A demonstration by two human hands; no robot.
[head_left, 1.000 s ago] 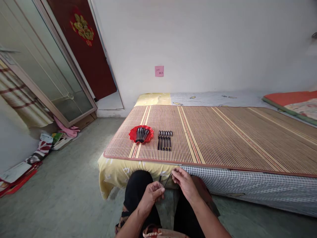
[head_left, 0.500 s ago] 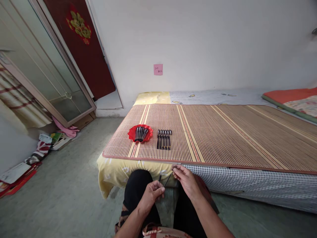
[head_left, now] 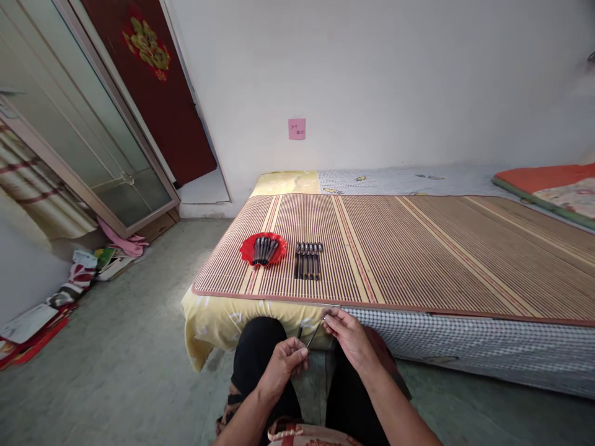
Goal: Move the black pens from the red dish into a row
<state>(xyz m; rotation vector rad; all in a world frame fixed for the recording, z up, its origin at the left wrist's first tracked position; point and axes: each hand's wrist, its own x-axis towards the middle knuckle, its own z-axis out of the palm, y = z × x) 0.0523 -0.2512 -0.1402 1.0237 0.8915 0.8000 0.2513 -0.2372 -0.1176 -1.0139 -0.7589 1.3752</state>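
Above my lap, my left hand (head_left: pixel 287 361) is closed around the lower end of a thin dark pen refill (head_left: pixel 315 334). A short black tube (head_left: pixel 300 332), perhaps a pen barrel, sticks up from the same hand's fingers. My right hand (head_left: pixel 346 334) pinches the upper end of the refill, which slants up between the two hands. Several black pens (head_left: pixel 266 249) lie bunched in a red wavy-rimmed dish (head_left: pixel 245 249) on the mat. Beside it, several more black pens (head_left: pixel 307 260) lie side by side in a row.
A striped bamboo mat (head_left: pixel 418 260) covers the bed, its front edge just beyond my hands. Yellow and checked sheets (head_left: pixel 214 316) hang over the side. Folded bedding (head_left: pixel 548 186) lies at the far right. A pink note (head_left: pixel 297 129) is stuck on the wall.
Both hands keep almost the same place and hold. The refill between them has shifted very slightly; the pens on the mat and in the dish are unmoved.
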